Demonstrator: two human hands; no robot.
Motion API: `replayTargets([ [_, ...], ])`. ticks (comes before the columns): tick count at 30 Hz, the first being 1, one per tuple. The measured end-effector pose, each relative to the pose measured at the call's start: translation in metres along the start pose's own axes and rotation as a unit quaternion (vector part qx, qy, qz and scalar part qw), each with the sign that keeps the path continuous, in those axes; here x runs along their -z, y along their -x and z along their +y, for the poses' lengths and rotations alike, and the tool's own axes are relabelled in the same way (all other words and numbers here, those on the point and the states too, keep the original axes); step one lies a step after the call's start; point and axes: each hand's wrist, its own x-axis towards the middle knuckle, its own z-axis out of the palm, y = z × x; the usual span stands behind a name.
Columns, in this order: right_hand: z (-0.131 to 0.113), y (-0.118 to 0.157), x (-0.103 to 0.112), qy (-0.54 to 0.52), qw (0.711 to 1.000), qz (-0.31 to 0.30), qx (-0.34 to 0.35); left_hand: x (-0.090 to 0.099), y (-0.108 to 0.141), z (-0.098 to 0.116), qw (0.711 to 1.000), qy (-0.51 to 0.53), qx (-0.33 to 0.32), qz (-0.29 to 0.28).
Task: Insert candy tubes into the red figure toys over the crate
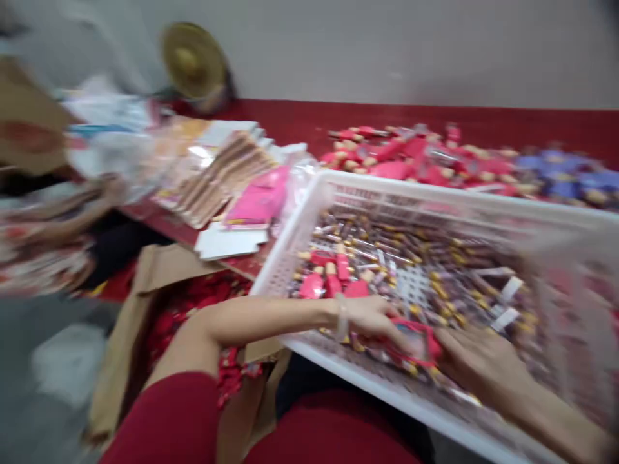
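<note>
A white plastic basket (309, 258) slants across the lower right of the view, filled with small wrapped sweets in brown, gold and red. My left hand (372, 322), with a pale bracelet at its wrist, reaches in over the near rim. My right hand (478, 367) comes in from the lower right. Both hands grip a red-edged packet (416, 341) above the sweets, and motion blur hides its exact shape. Several pink-red packets (329, 283) lie inside the basket, beyond my left hand.
A brown cardboard box (145, 296) holding red packets stands below the table edge. The red-covered table carries pink packs (258, 196), white cards (231, 243), a red pile (411, 158) and a purple pile (565, 174). A co-worker's arm (62, 219) shows at left.
</note>
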Motion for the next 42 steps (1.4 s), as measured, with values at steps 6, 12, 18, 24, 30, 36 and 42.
replayTargets([
  [6, -0.002, -0.009, 0.009, -0.178, 0.932, -0.216, -0.230, -0.004, -0.008, -0.005, 0.925, -0.359, -0.062, 0.113],
  [12, 0.006, -0.017, 0.014, -0.254, 0.916, -0.235, -0.201, 0.000, -0.010, -0.003, 0.882, -0.440, -0.054, 0.158],
  [18, -0.002, -0.014, 0.001, -0.126, 0.935, -0.239, -0.231, 0.000, -0.020, -0.015, 0.912, -0.397, -0.027, 0.097],
  [24, 0.025, -0.015, 0.016, -0.406, 0.834, -0.275, -0.253, 0.011, -0.017, -0.005, 0.747, -0.633, -0.129, 0.156],
  [30, 0.073, -0.024, 0.015, 0.025, 0.903, -0.181, -0.390, 0.144, -0.029, 0.093, 0.696, -0.573, 0.051, 0.430],
  [36, 0.077, -0.025, -0.045, 0.058, 0.882, -0.272, -0.381, 0.162, -0.031, 0.088, 0.688, -0.609, 0.050, 0.390],
  [42, 0.089, -0.016, -0.037, 0.065, 0.905, -0.245, -0.342, 0.088, 0.000, -0.003, 0.755, -0.596, 0.050, 0.270],
])
